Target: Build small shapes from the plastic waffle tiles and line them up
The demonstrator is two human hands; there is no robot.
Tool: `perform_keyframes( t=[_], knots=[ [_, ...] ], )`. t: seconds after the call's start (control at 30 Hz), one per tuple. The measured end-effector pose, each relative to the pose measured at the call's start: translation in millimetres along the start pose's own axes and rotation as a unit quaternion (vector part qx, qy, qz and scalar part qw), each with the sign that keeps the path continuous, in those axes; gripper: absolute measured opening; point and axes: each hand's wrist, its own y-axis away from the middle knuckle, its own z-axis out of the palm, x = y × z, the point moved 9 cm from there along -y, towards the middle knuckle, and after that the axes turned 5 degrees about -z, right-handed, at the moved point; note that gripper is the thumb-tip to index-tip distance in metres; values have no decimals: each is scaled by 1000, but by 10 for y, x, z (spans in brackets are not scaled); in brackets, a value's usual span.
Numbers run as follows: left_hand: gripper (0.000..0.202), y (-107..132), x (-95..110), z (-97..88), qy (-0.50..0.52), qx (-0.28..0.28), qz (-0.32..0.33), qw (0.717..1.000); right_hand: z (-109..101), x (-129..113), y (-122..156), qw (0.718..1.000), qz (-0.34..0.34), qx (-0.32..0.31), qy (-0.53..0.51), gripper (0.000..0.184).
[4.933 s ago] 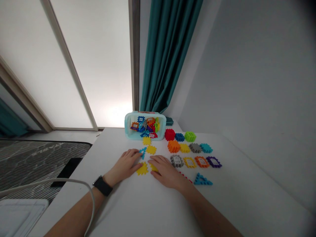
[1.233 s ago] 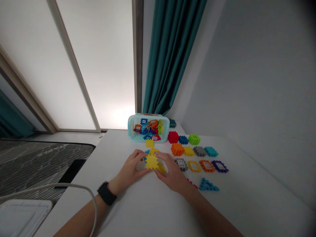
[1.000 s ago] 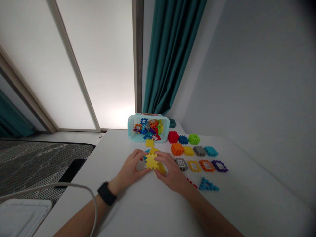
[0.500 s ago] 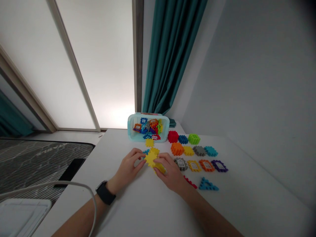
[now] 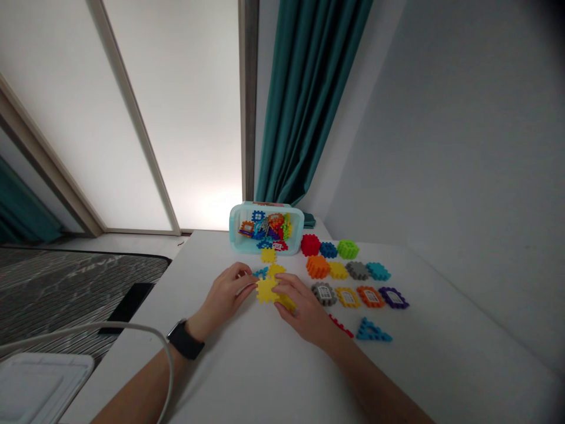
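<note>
My right hand [image 5: 300, 303] is closed around yellow interlocking toy tiles [image 5: 267, 291], its thumb below and its fingers over their right side. My left hand [image 5: 229, 288] is pinched at the left edge of the same tiles, thumb and fingertips close together. Just behind them lies a small blue toothed piece [image 5: 261, 272], partly covered by the hands. Another yellow square tile [image 5: 268, 255] lies flat between the hands and the box. How the yellow pieces join is partly hidden by my right fingers.
A light-blue box [image 5: 236, 238] of mixed tiles stands at the back. Rows of sorted tiles, including an orange stack [image 5: 318, 267] and purple frame [image 5: 394, 298], lie to the right, with a blue triangle [image 5: 373, 330] nearer. A white cable [image 5: 150, 331] crosses my left forearm.
The front yellow tile has shifted slightly left and down, showing more of the yellow piece behind it. My left hand has drawn back a little to the left.
</note>
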Motion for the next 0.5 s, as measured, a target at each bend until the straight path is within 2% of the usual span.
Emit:
perform_keyframes(
  t=[0.3, 0.43, 0.5],
  knots=[
    [24, -8, 44, 18, 22, -22, -2, 1000, 47, -14, 6, 1000, 4, -28, -4, 27],
    [23, -13, 88, 27, 35, -44, -2, 998, -4, -8, 2, 1000, 9, -2, 12, 29],
    [32, -6, 119, 61, 25, -62, 8, 998, -31, -12, -4, 1000, 4, 8, 19, 29]
  ],
)
